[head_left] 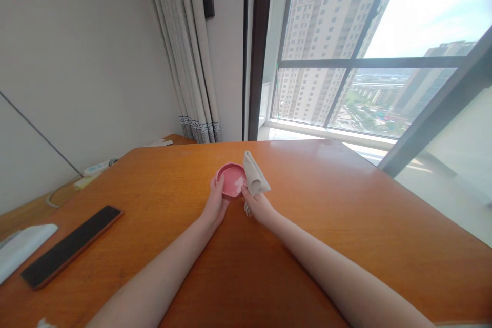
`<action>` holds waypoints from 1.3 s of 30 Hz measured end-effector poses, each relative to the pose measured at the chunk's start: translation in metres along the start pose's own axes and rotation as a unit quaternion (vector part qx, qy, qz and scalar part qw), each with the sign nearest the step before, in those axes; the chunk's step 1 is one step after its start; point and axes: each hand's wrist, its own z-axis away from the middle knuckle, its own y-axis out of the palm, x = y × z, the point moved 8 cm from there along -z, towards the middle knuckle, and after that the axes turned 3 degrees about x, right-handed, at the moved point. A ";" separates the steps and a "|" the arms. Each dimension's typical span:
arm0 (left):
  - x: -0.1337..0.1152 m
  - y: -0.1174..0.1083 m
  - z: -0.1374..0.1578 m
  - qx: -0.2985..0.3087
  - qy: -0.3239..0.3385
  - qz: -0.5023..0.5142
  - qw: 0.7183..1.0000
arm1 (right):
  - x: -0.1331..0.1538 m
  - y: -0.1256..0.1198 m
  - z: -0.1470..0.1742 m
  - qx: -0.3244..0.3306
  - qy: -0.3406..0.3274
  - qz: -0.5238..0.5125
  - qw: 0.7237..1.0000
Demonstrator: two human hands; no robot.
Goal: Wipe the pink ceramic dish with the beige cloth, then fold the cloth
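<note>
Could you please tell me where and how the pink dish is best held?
Probably grip the pink dish by its raised rim, coming from the left, thumb over the edge, as the left hand does. The low wall gives something to pinch, and the right hand with the pale cloth is at the opposite side.

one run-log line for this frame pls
left grip: holding pink dish | right grip: holding folded cloth at dish's right edge | table: dark flat slab, left side

And I'm seeing a smartphone (72, 247) lying at left, a curtain (183, 43) hanging, a high-rise (321, 20) towering outside the window (349, 63)!
</note>
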 end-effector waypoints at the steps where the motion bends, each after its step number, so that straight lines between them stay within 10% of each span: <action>1: 0.001 0.002 0.000 0.013 -0.007 -0.007 1.000 | -0.001 -0.003 -0.001 -0.016 0.002 0.000 1.000; 6: 0.012 0.008 0.003 0.042 -0.065 -0.067 0.995 | -0.002 -0.029 -0.012 -0.053 -0.007 -0.036 0.998; 11: 0.001 0.004 -0.002 0.031 0.024 -0.101 0.994 | -0.018 -0.022 -0.017 -0.005 0.071 -0.112 0.991; 20: -0.010 -0.008 -0.001 -0.041 0.101 -0.021 0.994 | -0.026 0.023 -0.005 0.022 0.168 -0.394 0.903; 30: 0.010 -0.001 0.000 0.008 -0.034 -0.118 0.992 | -0.036 -0.005 -0.013 -0.023 0.196 -0.370 0.908; 39: -0.011 -0.019 -0.009 -0.068 0.061 -0.184 0.979 | -0.030 0.016 -0.008 -0.002 0.170 -0.411 0.896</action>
